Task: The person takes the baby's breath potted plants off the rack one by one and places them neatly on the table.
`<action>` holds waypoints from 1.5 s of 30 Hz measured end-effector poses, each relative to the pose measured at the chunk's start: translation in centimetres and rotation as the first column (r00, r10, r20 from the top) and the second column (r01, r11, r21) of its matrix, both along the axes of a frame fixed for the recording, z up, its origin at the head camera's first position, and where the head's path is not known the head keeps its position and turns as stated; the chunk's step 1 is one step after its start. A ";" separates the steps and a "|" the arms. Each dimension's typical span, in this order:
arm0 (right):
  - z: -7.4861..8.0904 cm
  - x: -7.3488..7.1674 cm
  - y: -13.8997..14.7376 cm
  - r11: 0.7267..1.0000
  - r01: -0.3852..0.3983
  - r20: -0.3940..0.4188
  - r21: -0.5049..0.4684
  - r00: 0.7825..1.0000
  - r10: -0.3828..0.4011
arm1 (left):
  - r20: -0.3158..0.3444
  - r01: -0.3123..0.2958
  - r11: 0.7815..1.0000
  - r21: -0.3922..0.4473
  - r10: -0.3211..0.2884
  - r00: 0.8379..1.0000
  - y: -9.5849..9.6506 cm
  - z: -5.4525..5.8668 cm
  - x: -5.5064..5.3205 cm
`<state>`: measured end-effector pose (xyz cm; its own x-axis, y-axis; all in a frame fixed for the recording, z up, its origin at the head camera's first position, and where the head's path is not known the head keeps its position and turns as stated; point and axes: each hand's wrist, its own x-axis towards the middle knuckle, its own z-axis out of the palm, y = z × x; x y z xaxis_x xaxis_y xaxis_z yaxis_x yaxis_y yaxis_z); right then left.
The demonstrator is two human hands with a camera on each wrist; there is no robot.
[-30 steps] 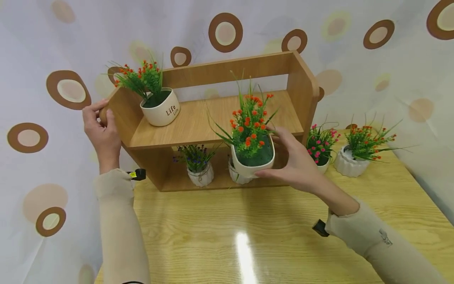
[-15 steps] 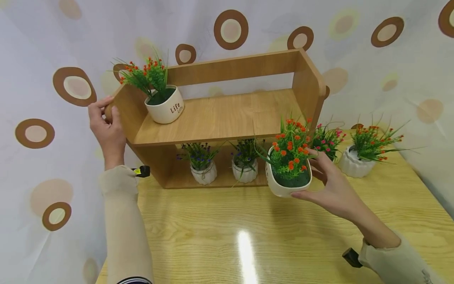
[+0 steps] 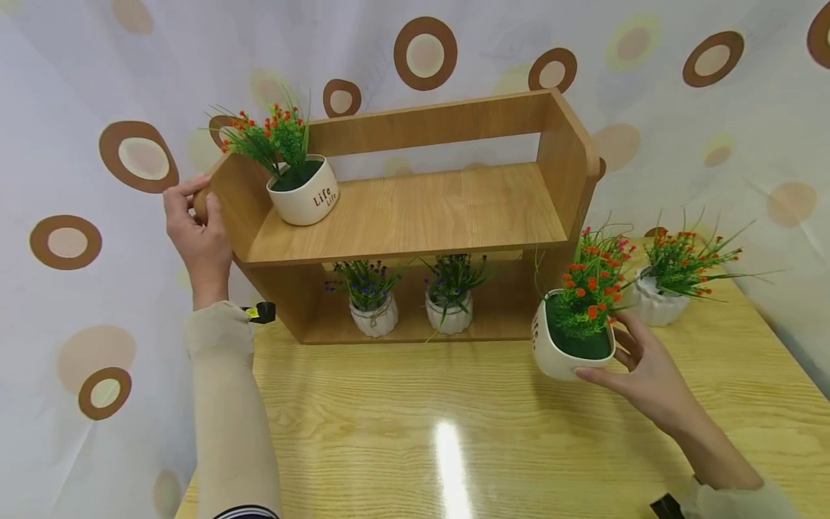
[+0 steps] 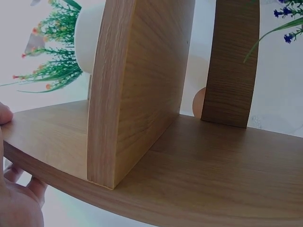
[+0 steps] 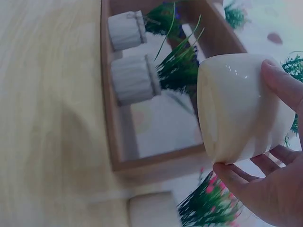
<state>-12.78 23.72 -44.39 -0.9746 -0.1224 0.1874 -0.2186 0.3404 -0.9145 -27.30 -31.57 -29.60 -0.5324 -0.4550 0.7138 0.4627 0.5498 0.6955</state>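
Desk (image 3: 363, 418) carries our wooden shelf (image 3: 415, 209); aloft by its right front corner, the orange-flowered pot (image 3: 558, 362) is held in the grip of our right hand (image 3: 651, 378), while our left hand (image 3: 202, 245) clasps the shelf's side. We judge this a carrying step; the next move wants a level hold.

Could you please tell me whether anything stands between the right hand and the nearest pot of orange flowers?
Nothing visible does: the right hand grips the white pot directly, touching its side.
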 end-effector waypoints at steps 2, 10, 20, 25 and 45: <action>-0.7 0.0 0.6 1.000 0.005 0.038 -0.015 0.999 -0.004 | 0.000 -0.002 1.000 -0.001 0.002 1.000 0.0 0.0 0.0; -3.4 -0.6 2.9 0.998 0.068 0.087 0.014 0.994 -0.069 | 0.007 -0.004 1.000 -0.004 0.004 1.000 -0.6 -0.3 -0.6; -5.5 -1.1 4.5 0.997 0.075 0.184 -0.017 0.980 -0.070 | 0.024 -0.022 1.000 -0.010 0.022 0.999 -1.7 -1.1 -1.5; -6.3 -1.2 5.0 0.996 0.079 0.217 -0.036 0.974 -0.070 | 0.018 -0.018 1.000 -0.014 0.019 1.000 -1.7 -1.1 -1.6; -7.8 -1.0 5.2 0.998 0.046 0.291 -0.052 0.956 -0.029 | 0.014 -0.010 1.000 -0.008 0.010 1.000 -1.6 -1.1 -1.6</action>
<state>-13.82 28.89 -52.17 -0.9918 -0.0820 -0.0983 0.0708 0.2885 -0.9549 -28.89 -33.16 -30.70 -0.5376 -0.4546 0.7101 0.4473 0.5602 0.6972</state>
